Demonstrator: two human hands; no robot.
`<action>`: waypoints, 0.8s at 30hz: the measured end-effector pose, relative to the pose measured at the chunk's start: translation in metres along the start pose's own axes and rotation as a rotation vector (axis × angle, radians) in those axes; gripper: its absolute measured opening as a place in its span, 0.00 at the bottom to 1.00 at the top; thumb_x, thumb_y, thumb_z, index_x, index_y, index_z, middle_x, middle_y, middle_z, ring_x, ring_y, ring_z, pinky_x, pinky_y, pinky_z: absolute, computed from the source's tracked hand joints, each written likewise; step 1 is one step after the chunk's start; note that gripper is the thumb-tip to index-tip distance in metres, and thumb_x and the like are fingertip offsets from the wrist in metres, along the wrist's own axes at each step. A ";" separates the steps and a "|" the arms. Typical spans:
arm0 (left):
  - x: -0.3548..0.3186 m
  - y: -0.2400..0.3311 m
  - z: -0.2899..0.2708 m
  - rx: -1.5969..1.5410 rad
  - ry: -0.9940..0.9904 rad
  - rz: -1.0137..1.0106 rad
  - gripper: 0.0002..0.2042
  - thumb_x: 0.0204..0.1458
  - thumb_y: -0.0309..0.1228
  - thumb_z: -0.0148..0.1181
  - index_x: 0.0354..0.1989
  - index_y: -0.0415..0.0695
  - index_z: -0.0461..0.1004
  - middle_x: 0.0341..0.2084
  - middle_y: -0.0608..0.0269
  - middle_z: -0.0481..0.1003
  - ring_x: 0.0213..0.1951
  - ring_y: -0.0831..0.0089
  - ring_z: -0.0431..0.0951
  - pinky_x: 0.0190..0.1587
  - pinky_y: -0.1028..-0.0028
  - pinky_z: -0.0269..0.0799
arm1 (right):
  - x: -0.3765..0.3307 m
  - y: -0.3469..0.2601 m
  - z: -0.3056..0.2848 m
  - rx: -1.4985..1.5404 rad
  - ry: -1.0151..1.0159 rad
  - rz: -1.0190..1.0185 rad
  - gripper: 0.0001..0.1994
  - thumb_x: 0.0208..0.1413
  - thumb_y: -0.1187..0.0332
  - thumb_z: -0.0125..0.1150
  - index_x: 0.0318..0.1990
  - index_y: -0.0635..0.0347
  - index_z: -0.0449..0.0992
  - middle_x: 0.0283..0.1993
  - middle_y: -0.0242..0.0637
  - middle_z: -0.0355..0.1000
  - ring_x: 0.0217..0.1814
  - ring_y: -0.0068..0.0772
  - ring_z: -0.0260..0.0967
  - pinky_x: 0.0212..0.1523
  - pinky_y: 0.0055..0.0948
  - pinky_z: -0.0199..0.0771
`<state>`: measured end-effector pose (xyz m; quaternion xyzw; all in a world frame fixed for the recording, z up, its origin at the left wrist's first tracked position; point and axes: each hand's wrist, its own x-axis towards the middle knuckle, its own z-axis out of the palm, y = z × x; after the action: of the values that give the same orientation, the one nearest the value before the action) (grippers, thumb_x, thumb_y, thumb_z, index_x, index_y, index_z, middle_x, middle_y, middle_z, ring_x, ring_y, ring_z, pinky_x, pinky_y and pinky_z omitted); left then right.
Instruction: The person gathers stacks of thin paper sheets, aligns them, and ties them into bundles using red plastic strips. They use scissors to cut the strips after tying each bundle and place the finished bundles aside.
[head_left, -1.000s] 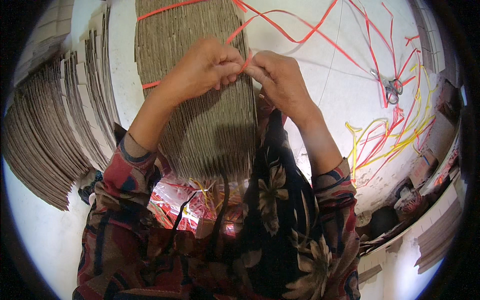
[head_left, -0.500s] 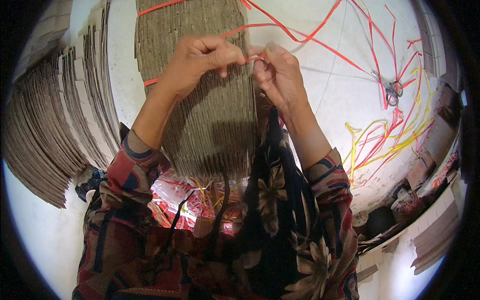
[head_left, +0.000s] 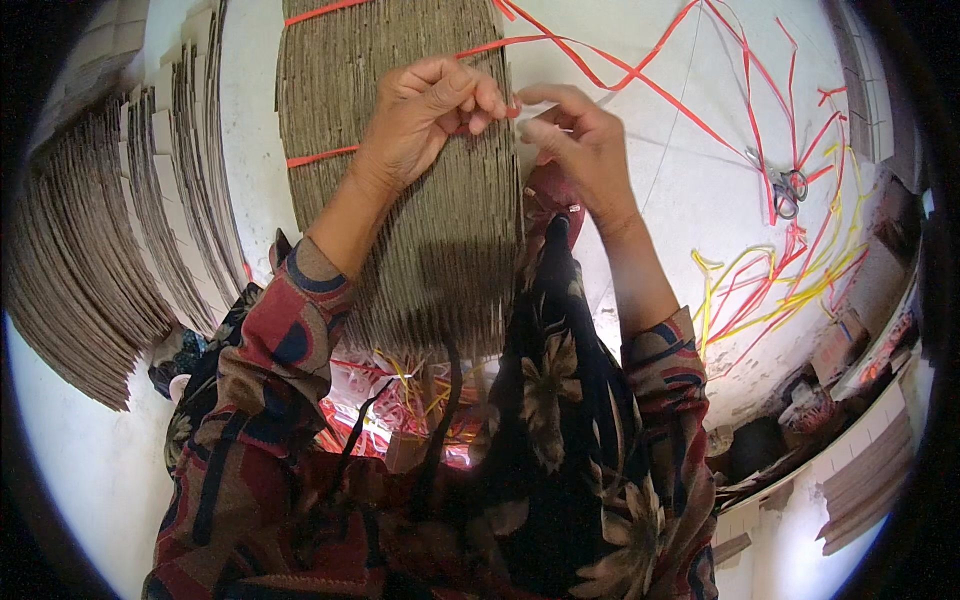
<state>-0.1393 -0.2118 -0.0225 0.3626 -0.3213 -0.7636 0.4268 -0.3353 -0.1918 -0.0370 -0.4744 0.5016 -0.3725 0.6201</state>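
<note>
A tall bundle of brown corrugated cardboard pieces (head_left: 430, 240) stands on edge in front of me, with a red plastic strap (head_left: 322, 157) across it. Over the bundle's right edge, my left hand (head_left: 432, 112) is closed in a pinch on the strap, and a short red bit shows beside its fingertips. Just to the right, my right hand (head_left: 585, 145) has its thumb and index finger apart, the index fingertip close to that red bit. Nothing is visible between the right fingers. Curled left fingers hide part of the strap.
Scissors (head_left: 788, 188) lie among loose red straps at the right. Yellow and red strips (head_left: 790, 290) are tangled nearer me. More stacked cardboard (head_left: 80, 250) stands at the left. A heap of colourful strips (head_left: 400, 400) shows below the bundle.
Both hands have shifted slightly right. The right fingers have come off the strap and spread apart, while the left hand keeps its pinch.
</note>
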 end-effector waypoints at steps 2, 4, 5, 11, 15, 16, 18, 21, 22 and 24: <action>0.000 0.001 0.001 -0.043 0.003 -0.005 0.10 0.55 0.31 0.52 0.26 0.37 0.67 0.34 0.52 0.72 0.31 0.71 0.72 0.31 0.77 0.68 | -0.003 -0.002 0.010 0.023 0.017 0.065 0.11 0.43 0.71 0.61 0.37 0.64 0.74 0.31 0.33 0.70 0.28 0.23 0.67 0.30 0.21 0.68; 0.000 0.003 0.004 0.062 0.045 -0.016 0.08 0.53 0.30 0.54 0.31 0.36 0.69 0.36 0.52 0.72 0.30 0.73 0.72 0.32 0.78 0.68 | -0.001 0.004 0.013 -0.001 0.028 0.032 0.09 0.44 0.72 0.60 0.34 0.64 0.73 0.30 0.34 0.69 0.27 0.23 0.67 0.30 0.22 0.68; -0.001 0.004 0.008 0.189 0.087 -0.024 0.09 0.52 0.30 0.56 0.35 0.36 0.71 0.37 0.53 0.73 0.29 0.74 0.72 0.33 0.79 0.69 | 0.000 0.007 0.012 -0.013 0.014 0.010 0.08 0.45 0.72 0.59 0.33 0.64 0.72 0.30 0.33 0.69 0.27 0.23 0.66 0.29 0.22 0.67; -0.027 0.030 0.032 1.165 0.224 0.325 0.21 0.40 0.25 0.62 0.47 0.45 0.72 0.44 0.56 0.71 0.39 0.65 0.73 0.42 0.74 0.69 | -0.002 0.004 0.019 0.102 0.048 0.071 0.05 0.49 0.73 0.55 0.28 0.65 0.69 0.25 0.32 0.67 0.23 0.21 0.64 0.25 0.21 0.65; -0.051 0.030 0.003 1.402 0.079 0.447 0.21 0.43 0.25 0.61 0.49 0.44 0.70 0.48 0.57 0.69 0.44 0.64 0.71 0.44 0.70 0.69 | 0.001 0.005 0.020 0.116 0.096 0.063 0.04 0.50 0.73 0.53 0.29 0.66 0.68 0.21 0.32 0.66 0.21 0.19 0.63 0.24 0.20 0.65; -0.053 0.030 0.003 1.424 0.121 0.438 0.21 0.42 0.24 0.61 0.49 0.44 0.71 0.47 0.57 0.69 0.44 0.63 0.71 0.45 0.70 0.68 | 0.000 0.006 0.022 0.109 0.117 0.060 0.04 0.50 0.74 0.53 0.29 0.66 0.68 0.20 0.32 0.65 0.21 0.18 0.63 0.24 0.20 0.65; -0.055 0.030 0.004 1.465 0.203 0.420 0.21 0.40 0.23 0.60 0.47 0.45 0.71 0.44 0.58 0.71 0.43 0.60 0.70 0.46 0.71 0.66 | -0.002 0.005 0.024 0.119 0.135 0.075 0.04 0.51 0.74 0.52 0.29 0.66 0.68 0.20 0.32 0.66 0.21 0.18 0.63 0.24 0.21 0.65; -0.052 0.012 -0.018 1.703 0.027 0.418 0.18 0.40 0.23 0.59 0.43 0.41 0.73 0.40 0.60 0.72 0.39 0.62 0.70 0.42 0.71 0.65 | 0.000 0.003 0.026 0.083 0.112 0.039 0.04 0.51 0.74 0.52 0.30 0.66 0.69 0.21 0.32 0.66 0.22 0.19 0.63 0.25 0.20 0.66; -0.050 0.011 -0.021 1.720 0.023 0.455 0.16 0.41 0.23 0.59 0.42 0.41 0.73 0.36 0.61 0.72 0.36 0.65 0.69 0.38 0.72 0.65 | 0.001 0.003 0.024 0.064 0.097 0.021 0.04 0.52 0.74 0.52 0.30 0.66 0.69 0.21 0.32 0.66 0.22 0.19 0.64 0.24 0.20 0.65; -0.049 0.010 -0.024 1.753 0.014 0.528 0.12 0.44 0.24 0.58 0.39 0.40 0.73 0.28 0.63 0.72 0.29 0.69 0.69 0.30 0.74 0.65 | 0.002 0.005 0.024 -0.005 0.078 -0.040 0.04 0.52 0.74 0.51 0.30 0.66 0.70 0.22 0.32 0.67 0.23 0.19 0.64 0.24 0.20 0.66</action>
<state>-0.0973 -0.1775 -0.0133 0.4761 -0.8558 -0.1217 0.1616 -0.3116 -0.1871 -0.0416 -0.4710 0.5168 -0.4019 0.5913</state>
